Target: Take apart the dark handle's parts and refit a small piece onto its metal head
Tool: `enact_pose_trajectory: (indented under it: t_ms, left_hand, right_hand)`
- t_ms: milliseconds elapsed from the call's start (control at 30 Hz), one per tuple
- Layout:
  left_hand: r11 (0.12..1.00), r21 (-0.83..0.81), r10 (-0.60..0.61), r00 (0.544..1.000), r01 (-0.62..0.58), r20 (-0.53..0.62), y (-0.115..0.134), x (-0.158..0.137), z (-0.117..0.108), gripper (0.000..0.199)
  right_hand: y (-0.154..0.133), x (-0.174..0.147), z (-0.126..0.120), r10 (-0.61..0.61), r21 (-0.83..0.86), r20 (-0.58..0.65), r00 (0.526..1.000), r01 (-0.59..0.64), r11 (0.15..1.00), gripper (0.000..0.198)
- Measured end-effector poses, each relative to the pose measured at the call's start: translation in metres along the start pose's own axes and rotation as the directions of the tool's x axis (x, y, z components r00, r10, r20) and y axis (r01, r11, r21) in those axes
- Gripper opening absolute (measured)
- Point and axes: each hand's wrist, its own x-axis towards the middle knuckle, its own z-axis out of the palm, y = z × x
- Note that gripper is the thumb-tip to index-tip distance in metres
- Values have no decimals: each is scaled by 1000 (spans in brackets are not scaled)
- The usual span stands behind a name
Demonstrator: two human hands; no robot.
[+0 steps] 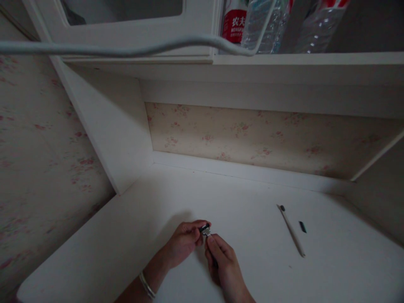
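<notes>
My left hand (186, 240) is closed, its thumb and fingers pinching a small black piece (203, 227). Close beside it, my right hand (222, 259) is closed round a slim dark-handled tool, mostly covered by the fingers. A small silver metal part (206, 231) shows between the fingertips of both hands, where the black piece and the tool meet; whether it belongs to one or the other I cannot tell. Both hands are held just above the white desk (246, 223). A bracelet circles the left wrist.
On the desk to the right lie a slim pale pen-like stick (293, 233) with a dark end and a small dark green-edged piece (302, 227). Overhead, a pale bent tube (126, 51) crosses before a shelf holding plastic bottles (261, 25). A side panel (110, 126) stands left.
</notes>
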Motion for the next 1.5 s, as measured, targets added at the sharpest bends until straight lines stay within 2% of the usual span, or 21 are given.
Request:
enact_pose_trajectory:
  t_ms: [433,633,800,933,1167,1500]
  left_hand:
    - [1000,26,10,1000,-10,-11,3,0,4,28]
    - [998,50,-30,998,27,60,7,-2,2,29]
    - [991,86,-108,988,99,109,11,-5,-2,28]
    - [991,42,-133,985,129,112,12,-7,-4,27]
    - [997,29,-74,993,71,87,9,-4,-3,24]
    - [998,44,-39,995,36,89,7,-2,-4,29]
  right_hand:
    - [-1,3,0,-56,21,-7,998,56,998,48]
    - [-10,-2,-1,123,45,57,991,-126,991,51]
    - [-15,-6,0,181,130,131,975,-198,971,52]
    - [-13,-5,1,208,169,174,963,-237,957,51]
    - [-5,-3,3,125,101,129,984,-138,985,51]
    - [-8,-3,-2,69,20,210,975,-75,997,52]
